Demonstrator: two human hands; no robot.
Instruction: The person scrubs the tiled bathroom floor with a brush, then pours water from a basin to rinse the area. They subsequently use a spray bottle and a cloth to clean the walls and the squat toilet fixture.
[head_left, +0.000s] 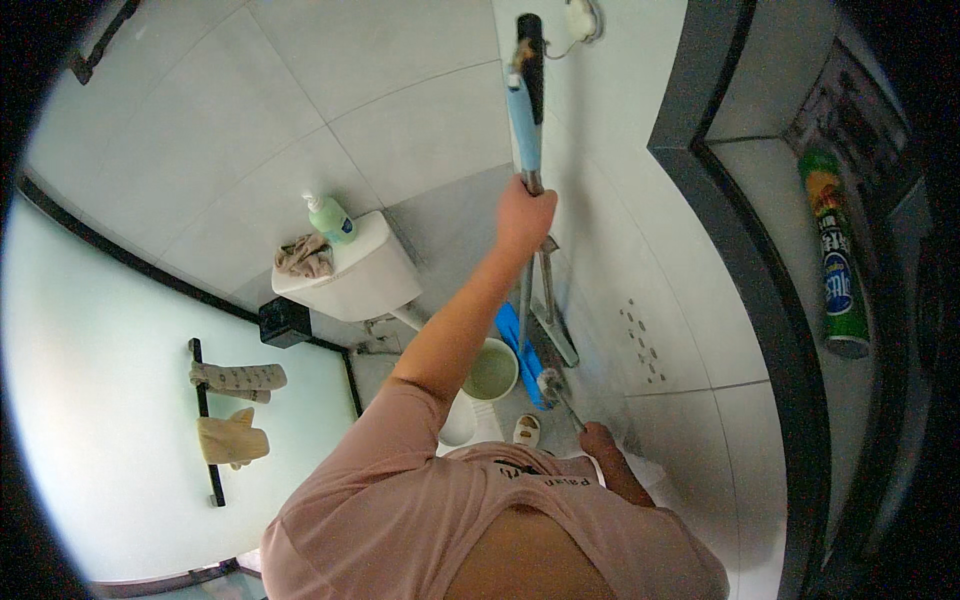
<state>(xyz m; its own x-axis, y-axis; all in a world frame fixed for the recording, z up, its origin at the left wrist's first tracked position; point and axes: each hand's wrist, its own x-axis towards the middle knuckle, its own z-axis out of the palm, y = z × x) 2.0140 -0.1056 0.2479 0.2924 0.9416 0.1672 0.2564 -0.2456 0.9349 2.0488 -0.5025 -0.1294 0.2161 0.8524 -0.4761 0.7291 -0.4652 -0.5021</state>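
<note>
My left hand (527, 214) is closed around the metal shaft of a long-handled tool with a light-blue grip (525, 127); a black handle end (530, 67) stands close behind it. Below that hand, poles lead down to a blue mop head (525, 360) and a grey floor squeegee (557, 337) near the right wall. My right hand (596, 439), low in front of my body, holds the thin handle of a toilet brush (550, 382). Its whitish bristle head is beside the blue mop head. A round bucket of cloudy liquid (491, 371) stands left of the mop head.
At left, a toilet cistern (360, 277) carries a green pump bottle (330, 219) and a crumpled cloth (304, 257). Cloths hang from a black rail (204, 412) on frosted glass. A green spray can (836, 255) lies in the right recess. A sandal (527, 430) shows below.
</note>
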